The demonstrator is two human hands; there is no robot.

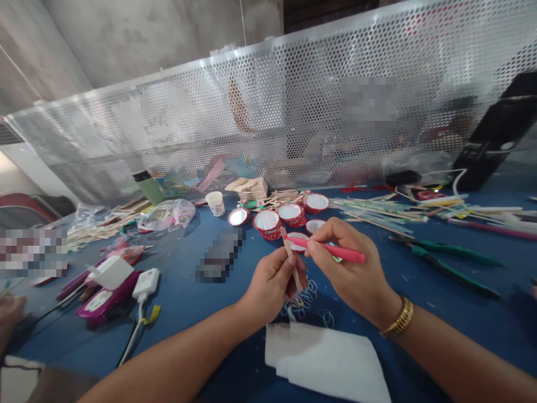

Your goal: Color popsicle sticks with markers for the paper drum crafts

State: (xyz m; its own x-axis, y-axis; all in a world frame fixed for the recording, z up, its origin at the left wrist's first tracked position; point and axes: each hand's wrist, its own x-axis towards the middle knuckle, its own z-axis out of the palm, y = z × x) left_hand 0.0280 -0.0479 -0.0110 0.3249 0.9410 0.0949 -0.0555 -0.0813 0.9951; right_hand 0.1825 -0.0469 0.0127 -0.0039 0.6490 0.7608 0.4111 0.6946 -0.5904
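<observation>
"Fingers of the left hand [271, 277]: what is their condition?"

"Closed. Thumb and fingertips pinch a flat wooden craft stick [287, 245], its upper end projecting above the grip."

"State the stick's orientation."

"Its long axis runs steeply, leaning slightly, with the upper end to the left. Reddish colour shows at that end."

"And the right hand [356, 274]?"

"Its fingers grip a pinkish-red marker [342, 253] in a writing hold. The marker lies crosswise to the stick: tip end to the left, rear end to the right and slightly lower."

"Specify the governing relation."

"The stick's exposed end lies left of the right fingers and just above the left fingers. The left hand is nearer, being in contact with the stick; the marker reaches across from the right. Whether its tip touches the wood cannot be confirmed."

"Adjacent items?"

"Red-rimmed discs [268, 220] beyond the hands; a white sheet [327, 361] on the near side; green-handled pliers [453, 271] on the right."
</observation>
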